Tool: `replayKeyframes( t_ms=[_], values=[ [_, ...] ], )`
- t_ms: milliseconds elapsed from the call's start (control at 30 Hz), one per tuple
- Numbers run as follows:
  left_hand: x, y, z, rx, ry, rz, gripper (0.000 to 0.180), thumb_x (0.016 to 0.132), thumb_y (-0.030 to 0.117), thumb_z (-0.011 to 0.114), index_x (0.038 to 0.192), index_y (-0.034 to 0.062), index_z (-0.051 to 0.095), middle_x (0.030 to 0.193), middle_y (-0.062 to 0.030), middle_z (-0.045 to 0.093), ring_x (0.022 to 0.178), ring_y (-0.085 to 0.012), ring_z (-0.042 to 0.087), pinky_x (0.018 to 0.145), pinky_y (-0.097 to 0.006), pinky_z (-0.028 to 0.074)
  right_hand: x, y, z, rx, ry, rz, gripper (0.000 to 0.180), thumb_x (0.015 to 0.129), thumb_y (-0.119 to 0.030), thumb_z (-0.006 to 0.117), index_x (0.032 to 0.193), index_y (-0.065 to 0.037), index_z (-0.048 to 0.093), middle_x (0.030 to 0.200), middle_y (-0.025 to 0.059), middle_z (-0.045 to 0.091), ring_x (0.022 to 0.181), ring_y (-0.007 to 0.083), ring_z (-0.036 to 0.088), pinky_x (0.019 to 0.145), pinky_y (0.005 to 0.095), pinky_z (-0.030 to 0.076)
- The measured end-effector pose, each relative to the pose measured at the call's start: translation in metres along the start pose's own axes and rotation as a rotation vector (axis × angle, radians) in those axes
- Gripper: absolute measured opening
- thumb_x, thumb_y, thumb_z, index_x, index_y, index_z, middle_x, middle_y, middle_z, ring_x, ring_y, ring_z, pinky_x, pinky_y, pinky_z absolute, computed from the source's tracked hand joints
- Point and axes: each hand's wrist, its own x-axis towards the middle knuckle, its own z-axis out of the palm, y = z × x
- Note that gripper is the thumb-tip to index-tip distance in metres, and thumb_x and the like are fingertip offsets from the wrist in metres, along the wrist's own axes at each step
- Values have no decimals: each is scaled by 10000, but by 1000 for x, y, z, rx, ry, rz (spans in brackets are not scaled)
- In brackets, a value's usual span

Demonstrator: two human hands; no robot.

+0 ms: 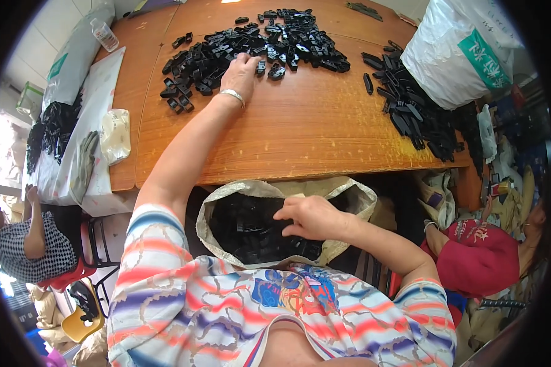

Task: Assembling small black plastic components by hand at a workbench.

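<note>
Both hands are working: I'm resting my left hand [241,71], fingers spread, on the black clips [251,46] ahead, my right hand [309,218] curling, grip unclear, over the sack [223,194] below

Piecework workshop: heaped black plastic parts [257,46]

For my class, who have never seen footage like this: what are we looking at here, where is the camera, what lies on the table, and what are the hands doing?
This is one view from a wide fisheye camera worn on a person's head, looking down, so straight edges bend. No machine is involved, only two bare hands. The left hand, with a bracelet at the wrist, rests on a pile of small black plastic parts on the wooden table. The right hand reaches into an open sack of similar black parts in the lap. A second heap of black pieces lies beside a white bag. Whether either hand grips anything is unclear.
</note>
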Motion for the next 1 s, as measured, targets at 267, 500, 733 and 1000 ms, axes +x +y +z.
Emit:
replayKeyframes(
  t_ms=[267,500,733,1000],
  values=[
    [24,-9,12,144,-153,97,273,818,55,632,1088,94,620,1087,-84,586,1026,-270,590,871,-366,518,83,85,-63,-268,411,108,106,816,-127,663,868,-37,681,837,144,654,778,311,643,701,388,519],
    [-8,-1,7,-6,-42,140,275,793,75,657,1061,73,598,1044,-112,599,994,-301,579,860,-376,499,166,156,-105,-458,667,323,196,796,-83,642,985,-81,694,1042,124,605,925,343,634,805,420,525],
    [-14,12,4,26,-14,17,205,798,168,697,967,77,623,1050,-110,610,998,-292,576,853,-380,492,187,145,-109,-474,518,447,169,798,-96,622,964,-69,640,1109,156,577,940,355,629,817,430,517],
    [-12,8,11,-252,73,-87,194,791,47,618,983,73,637,932,-117,655,868,-297,638,774,-378,515,152,162,-108,-302,608,462,211,752,-91,665,954,-37,633,904,172,682,879,328,657,782,402,520]
  ],
)
